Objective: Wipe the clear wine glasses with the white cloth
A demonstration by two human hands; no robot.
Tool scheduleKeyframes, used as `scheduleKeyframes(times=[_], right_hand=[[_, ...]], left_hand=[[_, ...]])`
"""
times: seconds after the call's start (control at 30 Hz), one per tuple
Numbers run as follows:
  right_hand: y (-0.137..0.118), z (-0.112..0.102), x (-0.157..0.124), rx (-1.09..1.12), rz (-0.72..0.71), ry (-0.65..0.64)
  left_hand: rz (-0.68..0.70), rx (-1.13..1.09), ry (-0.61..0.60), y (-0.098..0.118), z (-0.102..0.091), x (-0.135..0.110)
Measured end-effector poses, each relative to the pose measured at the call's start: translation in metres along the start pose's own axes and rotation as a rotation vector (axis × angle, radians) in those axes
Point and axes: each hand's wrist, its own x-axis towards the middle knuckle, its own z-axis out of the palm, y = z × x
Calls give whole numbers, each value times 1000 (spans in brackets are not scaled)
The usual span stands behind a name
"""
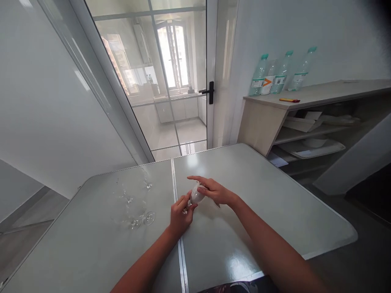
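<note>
My left hand is closed around the stem end of a small clear wine glass, which is tilted toward the right. My right hand is at the bowl, its thumb pressed to it and its fingers reaching over the rim. Thin white tissue covers or fills the bowl; I cannot tell which. A corner of it sticks out below the right palm. Several more clear stemmed glasses stand or lie on the left of the table, among them one glass at the back and one round foot nearer me.
The pale table has a metal seam down its middle. Behind it is a glass-paned door with a black handle. On a wooden shelf unit at the right stand several plastic bottles, with a yellow-red item.
</note>
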Motion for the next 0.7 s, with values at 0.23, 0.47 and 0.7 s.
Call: scheduleKeyframes(times=[0.23, 0.47, 0.7], right_hand=[[10, 2, -2, -64, -180, 136], [-5, 10, 1, -55, -99, 164], [2, 9, 4, -288, -80, 215]], left_hand=[[-413, -557, -198, -1, -7, 10], [-246, -230, 2, 4, -7, 10], [-97, 59, 54, 2, -3, 3]])
